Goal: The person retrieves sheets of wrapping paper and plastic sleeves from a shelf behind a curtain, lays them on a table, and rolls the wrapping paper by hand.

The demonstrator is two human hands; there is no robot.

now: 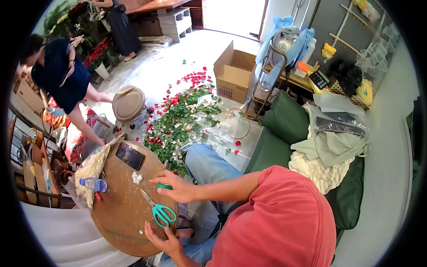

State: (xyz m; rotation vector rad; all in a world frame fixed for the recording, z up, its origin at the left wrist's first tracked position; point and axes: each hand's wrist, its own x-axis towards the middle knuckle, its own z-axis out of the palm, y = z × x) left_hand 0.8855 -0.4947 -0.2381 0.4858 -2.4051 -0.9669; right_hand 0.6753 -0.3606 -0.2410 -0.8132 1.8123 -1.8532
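Note:
My right hand [180, 189] is over the edge of a round wooden table [120, 200], fingers curled around a small green roll [164, 186] that looks like tape. Lower down, my left hand [167, 244] is held with fingers apart and nothing in it, close to the handles of teal-handled scissors [161, 212]. The scissors lie on the table, blades slightly parted and pointing away from me. Beyond them lie a small white clump [137, 178] and a dark phone [130, 155].
A water bottle [93, 184] lies by plastic-wrapped dried stems [91, 171] at the table's far edge. Cut roses and leaves [178, 120] cover the floor, near a stool [128, 104] and an open carton [235, 73]. One person [62, 71] bends at left; another [119, 31] stands behind.

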